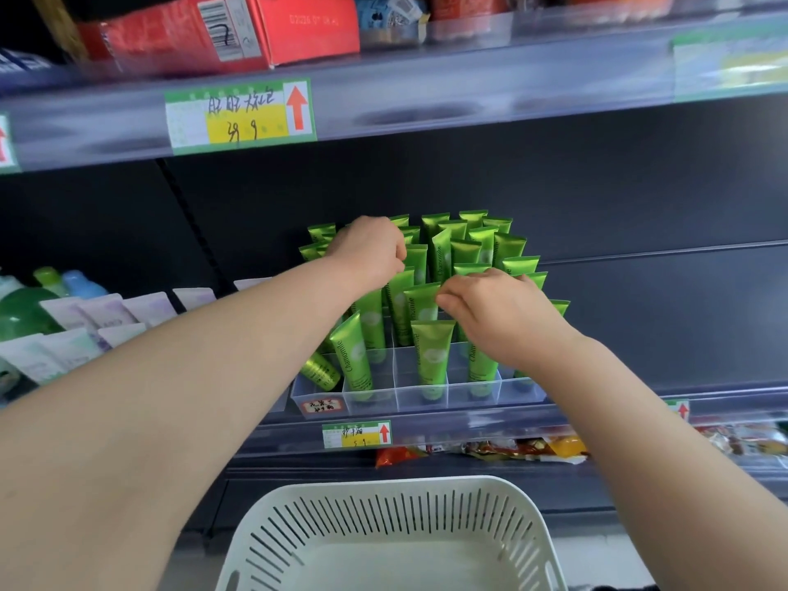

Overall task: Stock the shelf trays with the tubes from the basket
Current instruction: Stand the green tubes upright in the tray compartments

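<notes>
A clear divided tray [528, 392] stands on the middle shelf, holding several upright green tubes [431, 356] marked Chamomile. My left hand [369, 251] reaches over the tray's left rows, its fingers curled among the tube tops; which tube it grips is hidden. My right hand [494, 311] hovers over the right rows and pinches the top edge of a green tube [420, 302]. One green tube [320, 371] leans tilted at the tray's front left corner. The white slotted basket [396, 522] sits below, and the part of its inside that shows holds nothing.
The shelf above [426, 104] carries a red carton [221, 29] and a price label [241, 115]. Pale tubes [85, 326] and bottles [25, 309] fill the left of the middle shelf. Snack packets [533, 447] lie on the shelf below. Dark shelf back panel lies right of the tray.
</notes>
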A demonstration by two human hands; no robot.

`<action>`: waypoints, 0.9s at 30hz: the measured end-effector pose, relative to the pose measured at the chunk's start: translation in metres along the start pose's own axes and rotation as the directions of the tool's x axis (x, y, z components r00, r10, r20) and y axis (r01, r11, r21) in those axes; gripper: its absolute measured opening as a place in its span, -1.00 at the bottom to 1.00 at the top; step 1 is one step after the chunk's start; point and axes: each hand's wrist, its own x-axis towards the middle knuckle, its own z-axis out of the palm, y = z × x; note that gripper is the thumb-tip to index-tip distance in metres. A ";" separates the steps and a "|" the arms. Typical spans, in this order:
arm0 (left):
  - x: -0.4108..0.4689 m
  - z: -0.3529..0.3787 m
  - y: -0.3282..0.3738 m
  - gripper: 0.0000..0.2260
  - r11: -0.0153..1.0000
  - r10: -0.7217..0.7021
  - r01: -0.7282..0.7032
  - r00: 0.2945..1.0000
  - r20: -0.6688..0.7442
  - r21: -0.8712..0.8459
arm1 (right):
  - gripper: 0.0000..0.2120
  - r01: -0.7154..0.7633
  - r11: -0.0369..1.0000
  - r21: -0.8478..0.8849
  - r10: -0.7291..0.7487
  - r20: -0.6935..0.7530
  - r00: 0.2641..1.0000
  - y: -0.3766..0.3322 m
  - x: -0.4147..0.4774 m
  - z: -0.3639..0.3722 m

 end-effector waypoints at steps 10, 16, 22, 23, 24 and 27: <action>0.011 0.014 0.023 -0.85 0.998 0.052 -0.051 0.998 -0.027 0.024 | -0.64 -0.077 0.996 0.036 0.077 -0.012 0.997 0.017 -0.003 0.000; 0.012 0.012 0.022 -0.87 0.997 0.068 -0.067 0.997 0.022 -0.045 | -0.67 -0.069 0.997 0.039 0.071 -0.049 0.996 0.014 -0.001 0.000; 0.000 -0.010 -0.008 -0.86 0.995 0.037 -0.042 0.998 -0.055 -0.095 | -0.76 -0.014 0.999 0.050 0.019 -0.098 0.995 -0.009 0.007 -0.007; -0.003 -0.013 -0.016 -0.85 0.995 0.018 -0.024 0.998 -0.059 -0.100 | -0.77 0.000 0.999 0.049 0.005 -0.100 0.995 -0.015 0.009 -0.007; -0.006 -0.017 -0.025 -0.85 0.994 -0.003 -0.003 0.998 -0.057 -0.109 | -0.79 0.014 0.999 0.052 -0.009 -0.098 0.995 -0.022 0.011 -0.007; -0.019 -0.025 -0.048 -0.86 0.988 -0.059 0.052 0.997 -0.045 -0.142 | -0.78 0.056 0.997 0.060 -0.052 -0.068 0.996 -0.044 0.018 -0.002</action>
